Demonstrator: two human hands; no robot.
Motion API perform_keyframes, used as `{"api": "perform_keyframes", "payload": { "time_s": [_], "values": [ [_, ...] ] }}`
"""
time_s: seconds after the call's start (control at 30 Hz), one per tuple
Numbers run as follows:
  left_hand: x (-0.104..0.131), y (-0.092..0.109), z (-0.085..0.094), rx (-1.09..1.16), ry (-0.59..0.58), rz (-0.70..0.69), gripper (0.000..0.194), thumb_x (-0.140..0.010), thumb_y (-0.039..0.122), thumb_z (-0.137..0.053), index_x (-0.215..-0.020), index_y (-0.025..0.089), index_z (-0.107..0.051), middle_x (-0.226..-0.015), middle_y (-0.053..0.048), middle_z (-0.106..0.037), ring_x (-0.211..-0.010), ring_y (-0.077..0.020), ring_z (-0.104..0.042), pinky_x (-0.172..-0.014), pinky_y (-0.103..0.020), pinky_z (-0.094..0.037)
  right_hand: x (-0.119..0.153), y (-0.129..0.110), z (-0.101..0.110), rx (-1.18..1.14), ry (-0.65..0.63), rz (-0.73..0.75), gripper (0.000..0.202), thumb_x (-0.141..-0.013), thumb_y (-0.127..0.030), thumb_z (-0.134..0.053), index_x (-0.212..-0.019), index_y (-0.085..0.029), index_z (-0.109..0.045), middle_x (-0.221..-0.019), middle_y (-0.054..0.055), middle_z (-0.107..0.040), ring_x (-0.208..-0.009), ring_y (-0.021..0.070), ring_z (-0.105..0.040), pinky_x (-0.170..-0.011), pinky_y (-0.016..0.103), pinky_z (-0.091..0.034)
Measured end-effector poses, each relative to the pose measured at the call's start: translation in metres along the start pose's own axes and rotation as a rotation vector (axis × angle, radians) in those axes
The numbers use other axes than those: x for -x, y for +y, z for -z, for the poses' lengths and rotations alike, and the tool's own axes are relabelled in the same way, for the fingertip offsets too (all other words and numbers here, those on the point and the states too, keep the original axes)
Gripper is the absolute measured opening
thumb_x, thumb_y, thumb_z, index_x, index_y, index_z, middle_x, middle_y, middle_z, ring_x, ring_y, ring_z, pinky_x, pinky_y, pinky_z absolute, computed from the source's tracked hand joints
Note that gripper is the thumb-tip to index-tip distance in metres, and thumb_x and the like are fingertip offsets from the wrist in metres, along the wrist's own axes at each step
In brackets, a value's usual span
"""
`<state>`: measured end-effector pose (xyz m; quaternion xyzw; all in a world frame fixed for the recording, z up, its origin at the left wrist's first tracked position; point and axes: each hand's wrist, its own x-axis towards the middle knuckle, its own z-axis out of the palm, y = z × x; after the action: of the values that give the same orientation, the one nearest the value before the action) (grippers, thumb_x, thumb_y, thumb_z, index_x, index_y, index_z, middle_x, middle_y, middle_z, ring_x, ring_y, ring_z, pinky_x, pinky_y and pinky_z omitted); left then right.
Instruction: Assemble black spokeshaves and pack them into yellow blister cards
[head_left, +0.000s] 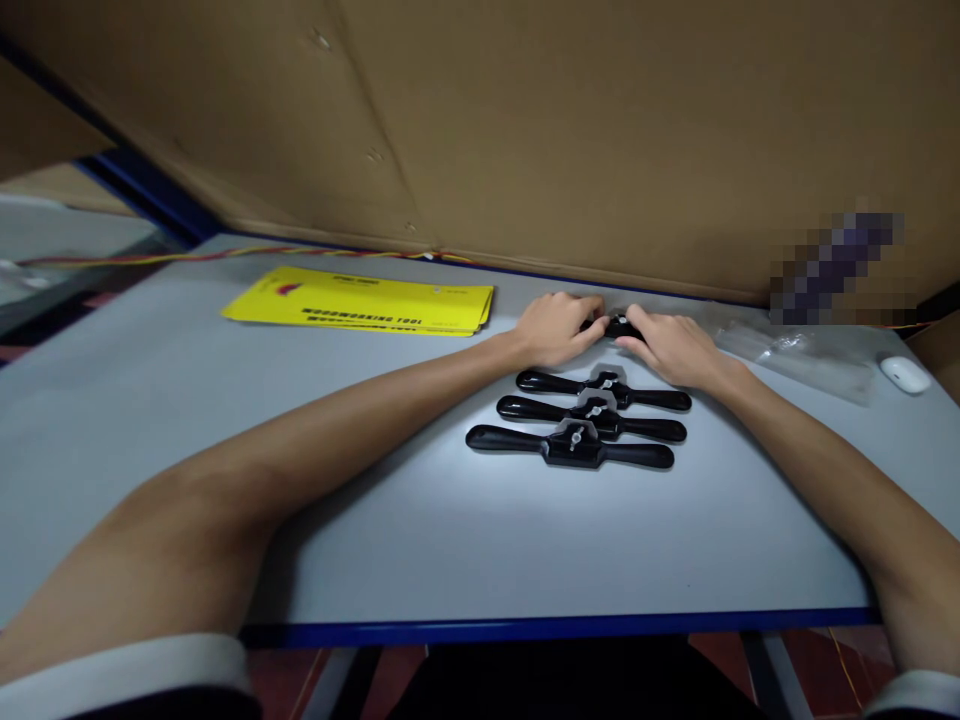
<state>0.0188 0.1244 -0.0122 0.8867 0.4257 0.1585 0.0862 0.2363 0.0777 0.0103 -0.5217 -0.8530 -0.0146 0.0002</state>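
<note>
Both hands reach to the back of the table and hold a black two-handled tool (618, 326) between them. My left hand (559, 327) is closed around its left end, and my right hand (670, 345) grips the right end. Much of that tool is hidden by the fingers. Three similar black tools lie in a column in front of the hands: a far one (551, 383), a middle one (531, 408) and a near one (574, 445). Each has a metal blade plate and a small wing screw at its centre.
Yellow printed sheets (360, 302) lie at the back left of the grey table (480, 550). Clear plastic bags (802, 355) and a white computer mouse (905, 375) are on the right. A cardboard wall (525, 130) rises behind, with red and yellow wires (247, 253) along its base.
</note>
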Motion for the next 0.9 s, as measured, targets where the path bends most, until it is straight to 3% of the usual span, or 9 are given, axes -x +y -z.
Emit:
{"api": "perform_keyframes", "payload": {
  "time_s": [0.53,0.9],
  "values": [
    [0.0,-0.003,-0.001,-0.027,-0.03,-0.015,0.051,-0.102,0.047,-0.034,-0.117,0.017,-0.072,-0.1,-0.013,-0.079,-0.091,-0.0319,-0.072,-0.078,-0.038,-0.05,0.002,-0.005,0.005,0.124,-0.064,-0.032,0.042,-0.114,-0.053,-0.03,-0.125,-0.021,-0.055,-0.109,0.015,-0.081,-0.091,0.0356,-0.074,-0.067,0.036,-0.031],
    [-0.002,-0.004,-0.001,-0.042,-0.068,-0.002,0.051,-0.105,0.045,-0.03,-0.118,0.018,-0.071,-0.103,-0.013,-0.078,-0.096,-0.0325,-0.073,-0.083,-0.04,-0.05,0.002,-0.012,0.005,0.091,-0.063,-0.069,0.038,-0.112,-0.05,-0.038,-0.128,-0.02,-0.054,-0.115,0.017,-0.08,-0.096,0.0354,-0.073,-0.072,0.037,-0.037]
  ]
}}
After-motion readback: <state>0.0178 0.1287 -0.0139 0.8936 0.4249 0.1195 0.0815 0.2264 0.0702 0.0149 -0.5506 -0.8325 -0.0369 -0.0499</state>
